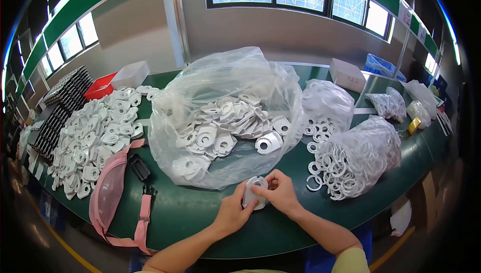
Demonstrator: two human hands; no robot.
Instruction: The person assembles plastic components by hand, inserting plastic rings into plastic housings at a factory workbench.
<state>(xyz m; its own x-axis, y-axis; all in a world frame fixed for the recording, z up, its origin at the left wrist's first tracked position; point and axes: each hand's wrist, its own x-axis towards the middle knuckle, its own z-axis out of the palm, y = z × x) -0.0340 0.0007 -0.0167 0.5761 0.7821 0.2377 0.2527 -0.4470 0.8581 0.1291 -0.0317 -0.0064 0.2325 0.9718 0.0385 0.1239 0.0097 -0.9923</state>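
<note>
Between my two hands, near the front of the green table, is a white plastic housing (256,193) with a round ring-shaped face. My left hand (234,209) wraps its left and lower side, the thumb along the bottom. My right hand (279,192) grips it from the right, thumb pressed on the round part. Just beyond, a large clear plastic bag (225,75) lies open with many similar white housings (235,117) inside. At the right, white rings (334,173) spill from a second clear bag (373,148).
A heap of white housings (102,132) covers the left of the green table (200,223). Before it lie a pink mesh waist bag (108,188) and a black buckle (139,168). Stacked black trays (62,102), a red bin (100,86) and a white box (347,74) stand farther back.
</note>
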